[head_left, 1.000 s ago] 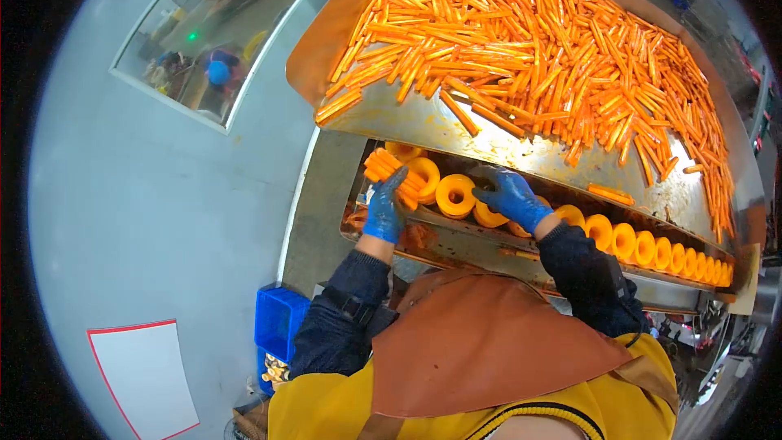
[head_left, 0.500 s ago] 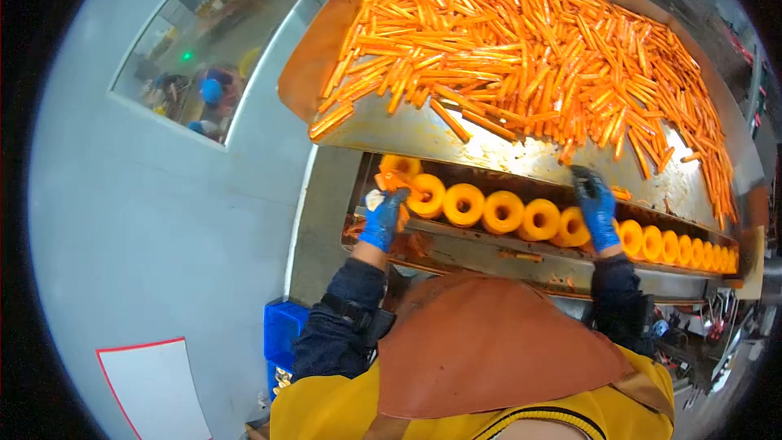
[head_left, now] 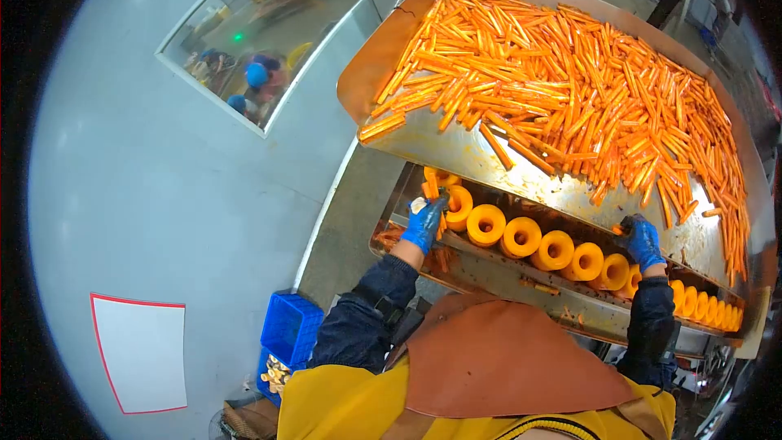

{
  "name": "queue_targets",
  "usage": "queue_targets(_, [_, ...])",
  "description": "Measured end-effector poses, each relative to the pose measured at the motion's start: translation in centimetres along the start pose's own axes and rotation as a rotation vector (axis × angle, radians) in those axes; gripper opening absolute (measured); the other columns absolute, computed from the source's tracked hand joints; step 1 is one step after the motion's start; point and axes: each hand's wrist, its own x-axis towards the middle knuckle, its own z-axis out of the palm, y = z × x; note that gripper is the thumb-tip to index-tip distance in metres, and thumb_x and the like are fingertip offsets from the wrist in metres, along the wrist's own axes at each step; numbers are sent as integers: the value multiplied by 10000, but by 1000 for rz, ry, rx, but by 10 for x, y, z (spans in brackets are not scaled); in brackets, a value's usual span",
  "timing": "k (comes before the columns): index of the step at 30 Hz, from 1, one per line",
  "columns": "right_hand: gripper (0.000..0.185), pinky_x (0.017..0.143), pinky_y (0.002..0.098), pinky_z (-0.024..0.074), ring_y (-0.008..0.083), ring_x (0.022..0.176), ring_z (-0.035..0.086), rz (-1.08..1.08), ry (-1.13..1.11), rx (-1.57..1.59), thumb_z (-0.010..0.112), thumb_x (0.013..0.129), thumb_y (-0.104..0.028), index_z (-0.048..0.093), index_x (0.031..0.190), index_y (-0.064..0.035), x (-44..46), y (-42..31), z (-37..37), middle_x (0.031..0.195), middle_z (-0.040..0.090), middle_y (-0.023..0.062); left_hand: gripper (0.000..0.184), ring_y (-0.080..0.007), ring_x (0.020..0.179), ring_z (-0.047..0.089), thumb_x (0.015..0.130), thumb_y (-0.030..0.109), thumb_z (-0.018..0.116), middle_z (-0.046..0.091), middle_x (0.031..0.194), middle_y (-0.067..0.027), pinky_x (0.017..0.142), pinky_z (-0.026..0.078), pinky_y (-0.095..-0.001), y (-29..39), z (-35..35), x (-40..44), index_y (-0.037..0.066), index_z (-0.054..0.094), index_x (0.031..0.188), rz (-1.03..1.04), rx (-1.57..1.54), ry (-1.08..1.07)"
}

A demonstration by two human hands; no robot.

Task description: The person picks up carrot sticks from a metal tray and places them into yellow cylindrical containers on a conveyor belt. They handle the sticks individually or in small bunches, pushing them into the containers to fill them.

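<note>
My left hand [head_left: 425,222], in a blue glove, is closed round a few orange sticks [head_left: 431,186] at the left end of a row of yellow rings [head_left: 486,225]. Further right, my right hand [head_left: 642,242], gloved too, is closed at the lower edge of the metal tray [head_left: 456,143]. A small orange piece [head_left: 618,230] shows at its fingertips. A large heap of orange sticks [head_left: 570,90] lies on the tray above both hands. The rings stand side by side in a long trough under that edge.
A blue crate [head_left: 291,328] stands at the lower left, with a second one holding pale pieces [head_left: 275,375] below it. A grey wall [head_left: 163,195] is on the left. People in blue caps [head_left: 257,75] show through its window. A lower metal ledge [head_left: 489,275] runs below the rings.
My right hand has moved right along the tray edge and now has an orange piece at its fingers. My left hand has stayed by the left rings, with fewer sticks showing. The view has shifted.
</note>
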Motion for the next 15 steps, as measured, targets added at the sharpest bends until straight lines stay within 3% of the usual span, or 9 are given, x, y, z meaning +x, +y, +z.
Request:
queue_targets(3, [343, 740, 396, 500, 378, 847, 610, -18, -45, 31, 816, 615, -194, 656, 877, -42, 5, -1, -7, 903, 646, 159, 278, -113, 859, 590, 883, 184, 662, 645, 963, -26, 715, 473, -263, 2, -7, -8, 8, 630, 1096, 13, -199, 2])
queue_targets(6, [284, 728, 381, 500, 360, 819, 616, 2, -54, 112, 796, 662, -176, 656, 862, -32, 9, -11, -21, 892, 647, 159, 293, -114, 850, 594, 885, 199, 663, 641, 937, -22, 730, 481, -261, 25, -10, -21, 11, 622, 1107, -34, -87, 31])
queue_targets(8, [235, 720, 371, 500, 339, 799, 622, 0, 34, 229, 772, 710, -166, 655, 861, -29, 14, -27, -22, 878, 647, 155, 273, -129, 817, 601, 864, 186, 679, 641, 934, -27, 708, 490, -268, 23, -12, -26, 28, 625, 1081, -29, -205, -26])
queue_targets(10, [188, 713, 362, 501, 316, 783, 629, -30, 202, 391, 742, 763, -159, 653, 868, -30, 20, -56, -19, 863, 647, 149, 285, -151, 792, 611, 866, 203, 668, 641, 945, -32, 685, 504, -275, 8, -12, -20, 48, 613, 1099, 71, -246, -191])
queue_targets(11, [162, 721, 358, 503, 285, 790, 639, -69, 219, 425, 711, 812, -164, 657, 909, -45, 25, -67, -8, 850, 644, 133, 277, -155, 851, 619, 848, 123, 673, 645, 974, -31, 735, 513, -287, 1, -8, -14, 44, 610, 1105, 6, -60, -233])
queue_targets(12, [192, 740, 352, 503, 287, 812, 637, -71, 149, 441, 713, 806, -167, 659, 957, -60, 26, -94, -9, 871, 640, 133, 306, -150, 896, 614, 832, 83, 682, 644, 1008, -37, 771, 507, -284, -3, 6, -19, 39, 606, 1125, 66, -156, -339])
queue_targets(13, [195, 753, 351, 501, 283, 841, 632, -236, 119, 370, 698, 809, -146, 660, 985, -71, 27, -126, -16, 902, 631, 134, 327, -142, 909, 608, 827, 72, 687, 641, 1024, -35, 792, 502, -279, -1, 18, -26, 36, 603, 1141, 15, -137, -393])
queue_targets(15, [175, 760, 345, 496, 283, 866, 620, -340, 88, 562, 659, 814, -67, 662, 989, -66, 28, -179, -18, 931, 625, 123, 387, -127, 933, 600, 819, 66, 700, 636, 1056, -30, 828, 494, -274, 12, 46, -46, 32, 585, 1187, 20, -79, -490])
